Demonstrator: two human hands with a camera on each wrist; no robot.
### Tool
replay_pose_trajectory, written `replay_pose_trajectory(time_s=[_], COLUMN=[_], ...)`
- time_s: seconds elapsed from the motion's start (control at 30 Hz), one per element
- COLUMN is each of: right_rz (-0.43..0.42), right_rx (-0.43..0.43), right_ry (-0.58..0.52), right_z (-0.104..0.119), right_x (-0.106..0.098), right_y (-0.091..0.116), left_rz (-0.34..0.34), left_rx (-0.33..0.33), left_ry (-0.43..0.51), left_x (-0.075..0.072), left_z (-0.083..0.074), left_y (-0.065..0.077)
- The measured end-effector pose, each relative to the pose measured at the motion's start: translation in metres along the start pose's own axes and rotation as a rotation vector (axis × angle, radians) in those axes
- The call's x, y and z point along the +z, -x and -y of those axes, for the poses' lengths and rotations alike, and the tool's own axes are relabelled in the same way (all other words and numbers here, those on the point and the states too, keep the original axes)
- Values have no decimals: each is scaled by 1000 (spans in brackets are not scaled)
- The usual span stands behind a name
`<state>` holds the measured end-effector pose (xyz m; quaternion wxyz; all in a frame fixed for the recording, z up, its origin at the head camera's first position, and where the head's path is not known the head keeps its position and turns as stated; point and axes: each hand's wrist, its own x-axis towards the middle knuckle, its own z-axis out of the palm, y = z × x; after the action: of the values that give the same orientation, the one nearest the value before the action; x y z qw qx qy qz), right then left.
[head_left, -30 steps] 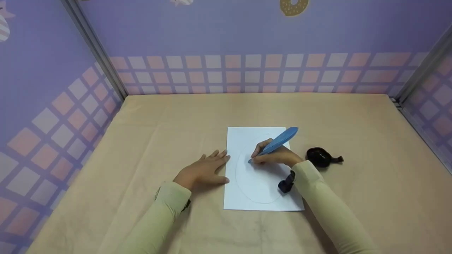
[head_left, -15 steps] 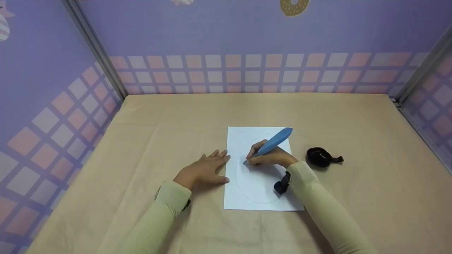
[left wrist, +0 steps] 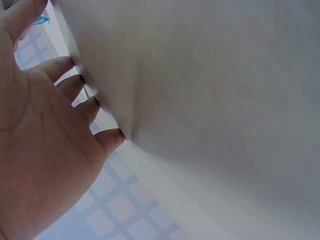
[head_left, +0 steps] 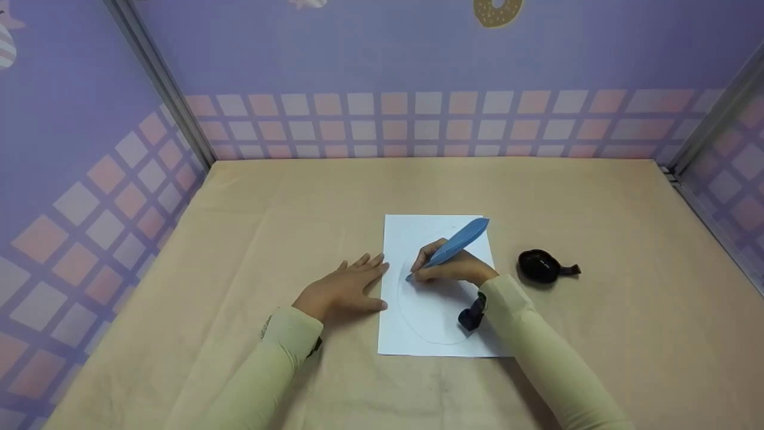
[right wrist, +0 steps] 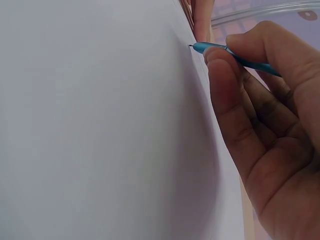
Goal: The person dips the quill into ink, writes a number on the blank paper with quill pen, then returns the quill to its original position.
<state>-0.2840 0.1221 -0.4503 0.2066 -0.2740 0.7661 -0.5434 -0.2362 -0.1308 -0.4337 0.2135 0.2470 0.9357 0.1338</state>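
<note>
Shifted leftward across the sheet since the earlier frames: right hand (head_left: 455,267) and blue feather-shaped pen (head_left: 452,245), tip formerly nearer the middle of the paper, now close to its left side. Wrist and cream sleeve drawn along too, black wrist-mounted camera (head_left: 471,318) now lower and further left over the sheet. Left hand (head_left: 346,288) unmoved.

Paper (head_left: 440,340) lying a little right of the table's centre, long sides running from near edge to far edge, faint pencilled oval (head_left: 401,298) traced on it. Pen tip (right wrist: 190,46) touching the sheet at the oval's upper left curve, feathered end slanting up toward the paper's far right corner. Right-hand fingers (right wrist: 227,100) curled round the barrel, thumb and forefinger pinching it near the point, remaining fingers folded beneath.

Left hand flat on the tan tablecloth (head_left: 239,239) just beside the paper's left edge, fingers (left wrist: 75,85) straight and slightly spread, tips reaching the sheet's margin, holding nothing; whether pressing on the paper itself or only on the cloth alongside, hard to tell.

Judging from the shift: a stroke being carried along or toward the left arc of the oval, outline apparently almost closed, bracing hand kept steady to hold the sheet from sliding.

Off the paper, toward the table's right edge: small black dish-like object (head_left: 540,266) with a short tab, well apart from both hands. Around the table, purple walls with a chequered band.
</note>
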Motion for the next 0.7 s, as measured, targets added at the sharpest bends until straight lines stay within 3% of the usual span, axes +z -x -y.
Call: replay_pose_trajectory(time_s=[0.3,0.7], right_rz=[0,-8], right_rx=[-4,38], right_ry=[-7,68], right_z=[0,4], right_x=[3,10], right_y=[-1,-3], left_rz=[-5,10], left_rx=[-1,3], left_ry=[-3,-3], left_x=[0,0], left_z=[0,2], left_y=[0,-2])
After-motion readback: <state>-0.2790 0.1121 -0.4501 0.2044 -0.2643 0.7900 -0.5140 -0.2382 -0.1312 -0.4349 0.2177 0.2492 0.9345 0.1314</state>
